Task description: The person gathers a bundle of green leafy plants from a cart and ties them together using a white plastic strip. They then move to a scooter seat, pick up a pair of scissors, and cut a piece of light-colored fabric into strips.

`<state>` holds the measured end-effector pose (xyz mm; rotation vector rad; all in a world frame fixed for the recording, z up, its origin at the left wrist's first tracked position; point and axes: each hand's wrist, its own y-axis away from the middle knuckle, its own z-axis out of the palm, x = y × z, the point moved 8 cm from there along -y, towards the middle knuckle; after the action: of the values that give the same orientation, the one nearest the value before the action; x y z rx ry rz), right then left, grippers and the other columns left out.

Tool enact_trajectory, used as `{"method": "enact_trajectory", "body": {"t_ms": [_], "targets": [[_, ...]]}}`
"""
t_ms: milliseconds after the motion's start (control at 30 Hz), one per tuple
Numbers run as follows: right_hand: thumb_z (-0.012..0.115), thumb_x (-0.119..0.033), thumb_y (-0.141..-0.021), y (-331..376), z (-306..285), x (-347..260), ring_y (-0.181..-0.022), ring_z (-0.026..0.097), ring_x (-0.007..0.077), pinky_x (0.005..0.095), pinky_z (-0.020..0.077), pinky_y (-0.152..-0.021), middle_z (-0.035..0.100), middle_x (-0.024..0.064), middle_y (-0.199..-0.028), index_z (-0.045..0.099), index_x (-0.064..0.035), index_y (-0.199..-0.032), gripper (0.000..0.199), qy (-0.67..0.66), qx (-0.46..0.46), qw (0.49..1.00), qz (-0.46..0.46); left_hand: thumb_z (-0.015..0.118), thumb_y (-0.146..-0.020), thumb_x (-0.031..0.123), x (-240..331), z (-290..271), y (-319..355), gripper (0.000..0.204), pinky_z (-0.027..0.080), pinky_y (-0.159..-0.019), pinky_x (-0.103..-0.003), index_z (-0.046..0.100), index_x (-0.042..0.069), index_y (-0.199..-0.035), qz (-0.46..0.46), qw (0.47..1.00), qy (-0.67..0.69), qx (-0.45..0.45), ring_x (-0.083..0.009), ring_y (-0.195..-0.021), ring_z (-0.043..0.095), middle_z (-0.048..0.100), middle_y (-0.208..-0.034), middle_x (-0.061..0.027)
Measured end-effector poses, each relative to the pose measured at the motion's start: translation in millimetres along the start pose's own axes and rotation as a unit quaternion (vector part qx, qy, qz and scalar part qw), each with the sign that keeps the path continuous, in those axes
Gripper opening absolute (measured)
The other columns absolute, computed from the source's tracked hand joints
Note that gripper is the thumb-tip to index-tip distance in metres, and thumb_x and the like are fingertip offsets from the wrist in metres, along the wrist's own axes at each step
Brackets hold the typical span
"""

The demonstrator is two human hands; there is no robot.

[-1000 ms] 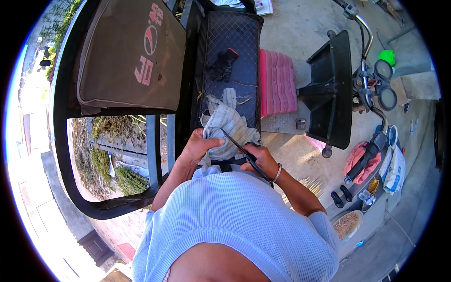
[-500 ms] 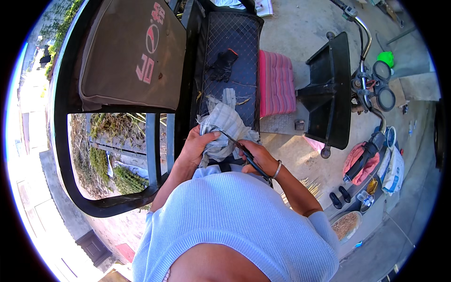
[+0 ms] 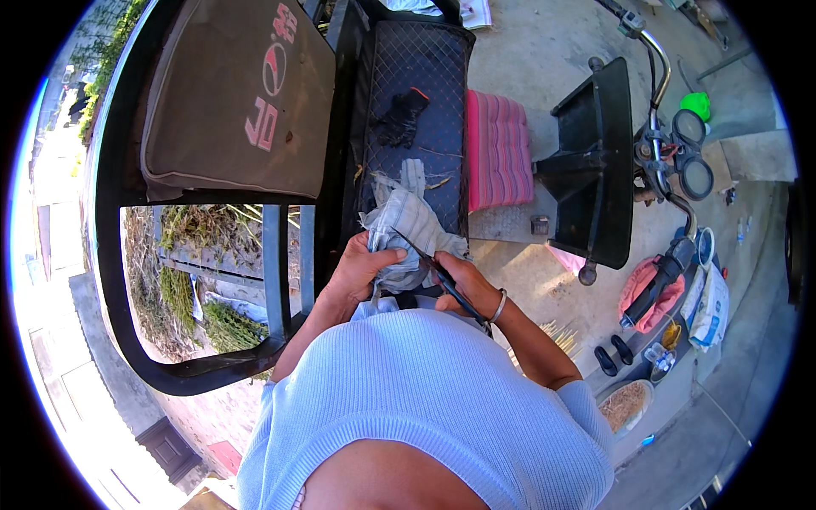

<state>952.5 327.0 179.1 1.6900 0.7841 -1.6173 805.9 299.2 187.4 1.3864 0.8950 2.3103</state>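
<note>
outdoors, concrete yard, dark quilted seat [image 3: 425,76] at upper centre. left hand [image 3: 361,268] closed on grey cloth [image 3: 408,225] at frame centre; right hand [image 3: 467,285] grips dark tool [image 3: 433,272] touching cloth.

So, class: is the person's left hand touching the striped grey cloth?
Touching. The head view shows the left hand with its fingers closed around the striped grey cloth, no gap.

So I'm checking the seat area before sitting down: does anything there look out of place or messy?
Yes. A black glove lies loose on the dark quilted seat, with a few dry straw bits beside it. The left hand holds a crumpled grey cloth, and the right hand holds a thin dark tool against it.
</note>
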Motion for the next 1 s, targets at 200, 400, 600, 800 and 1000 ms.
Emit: {"method": "enact_trajectory", "body": {"t_ms": [200, 400, 600, 800, 1000], "targets": [[0.058, -0.080, -0.055, -2.7, -0.1, 0.1, -0.071, 0.048, 0.0151, 0.0278, 0.0425, -0.063, 0.049, 0.0059, -0.080, 0.044, 0.0016, -0.110, 0.099, -0.027, -0.026, 0.999, 0.023, 0.067, -0.073, -0.002, -0.7, -3.8, -1.6, 0.027, 0.053, -0.074, -0.031, 0.062, -0.001, -0.100, -0.002, 1.000, 0.005, 0.006, -0.0173, -0.078, 0.065, 0.067, -0.089, -0.0092], [0.061, -0.069, -0.066, -6.9, -3.0, -14.6, -0.078, 0.058, 0.0296, 0.0363, 0.0453, -0.068, 0.055, 0.0204, -0.085, 0.043, 0.0072, -0.111, 0.090, 0.043, -0.033, 0.998, -0.024, 0.066, -0.076, 0.002, -0.1, -4.1, -4.2, 0.022, 0.053, -0.072, -0.031, 0.063, -0.001, -0.098, 0.017, 1.000, -0.004, 0.018, -0.0160, -0.076, 0.065, 0.067, -0.088, -0.0086], [0.068, -0.063, -0.065, -6.5, -8.3, -15.5, -0.081, 0.060, 0.0232, 0.0336, 0.0459, -0.068, 0.058, 0.0201, -0.086, 0.047, 0.0061, -0.111, 0.085, 0.010, 0.002, 0.998, -0.055, 0.063, -0.079, 0.002, -0.9, -1.5, -5.9, 0.019, 0.052, -0.070, -0.029, 0.062, -0.001, -0.098, 0.026, 0.999, -0.002, 0.017, -0.0138, -0.075, 0.064, 0.067, -0.088, -0.0068], [0.069, -0.066, -0.059, -6.2, -13.4, -3.8, -0.071, 0.054, 0.0172, 0.0288, 0.0449, -0.066, 0.054, 0.0110, -0.080, 0.050, 0.0029, -0.110, 0.088, 0.030, -0.019, 0.999, 0.011, 0.062, -0.080, 0.002, -1.0, -0.6, -7.5, 0.019, 0.052, -0.071, -0.029, 0.063, -0.001, -0.099, 0.019, 1.000, 0.016, 0.001, -0.0140, -0.076, 0.064, 0.067, -0.087, -0.0067], [0.070, -0.066, -0.057, -3.7, -10.2, 6.2, -0.063, 0.049, 0.0101, 0.0243, 0.0431, -0.060, 0.051, 0.0036, -0.073, 0.048, 0.0000, -0.116, 0.091, -0.063, -0.009, 0.998, -0.013, 0.065, -0.078, 0.003, -1.2, -3.1, -7.4, 0.022, 0.053, -0.071, -0.031, 0.062, 0.001, -0.099, 0.008, 0.999, 0.029, -0.009, -0.0162, -0.076, 0.065, 0.067, -0.087, -0.0082]]}}
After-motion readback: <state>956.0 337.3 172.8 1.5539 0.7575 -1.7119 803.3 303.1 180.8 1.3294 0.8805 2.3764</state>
